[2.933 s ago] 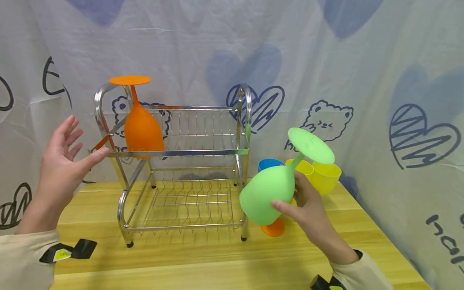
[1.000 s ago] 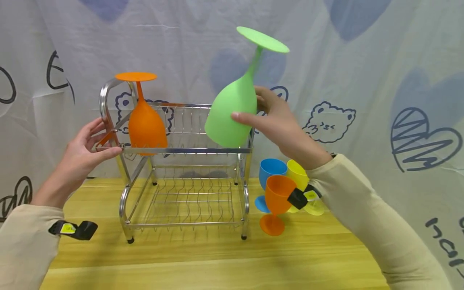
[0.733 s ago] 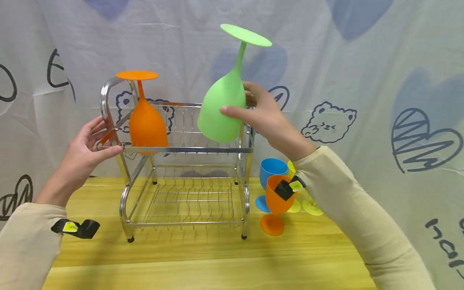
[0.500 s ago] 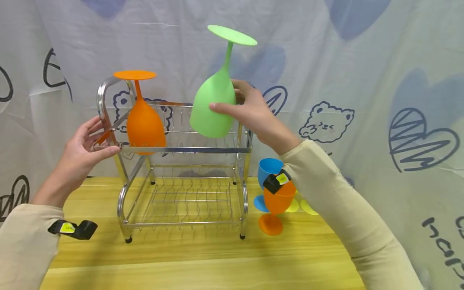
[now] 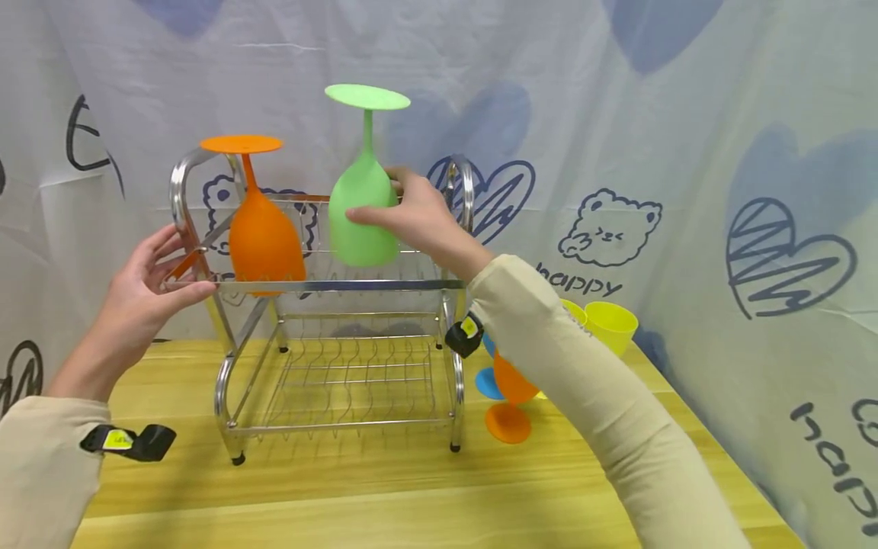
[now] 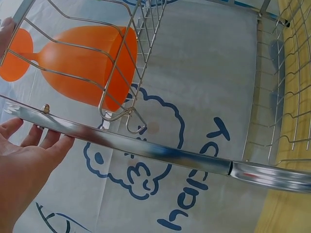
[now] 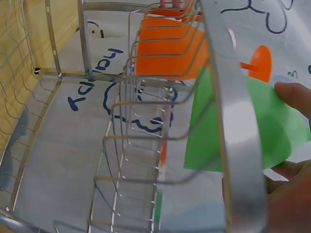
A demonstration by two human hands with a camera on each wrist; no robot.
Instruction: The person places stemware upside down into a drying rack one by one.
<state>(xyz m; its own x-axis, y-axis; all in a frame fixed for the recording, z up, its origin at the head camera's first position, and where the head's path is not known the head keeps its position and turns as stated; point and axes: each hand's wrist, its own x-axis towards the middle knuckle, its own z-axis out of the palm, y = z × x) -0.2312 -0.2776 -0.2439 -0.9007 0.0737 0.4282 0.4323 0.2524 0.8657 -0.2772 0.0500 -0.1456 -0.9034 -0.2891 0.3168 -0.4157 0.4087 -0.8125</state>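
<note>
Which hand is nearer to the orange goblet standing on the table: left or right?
Right. The right hand, holding the green goblet, is up and left of the orange goblet in the head view; the left hand is farther, at the left end of the rack.

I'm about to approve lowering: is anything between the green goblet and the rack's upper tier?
Nothing visible stands between the green goblet, held upside down in the right hand, and the upper tier below. The orange goblet sits to its left, across a visible gap; the front rail runs along the near side.
</note>
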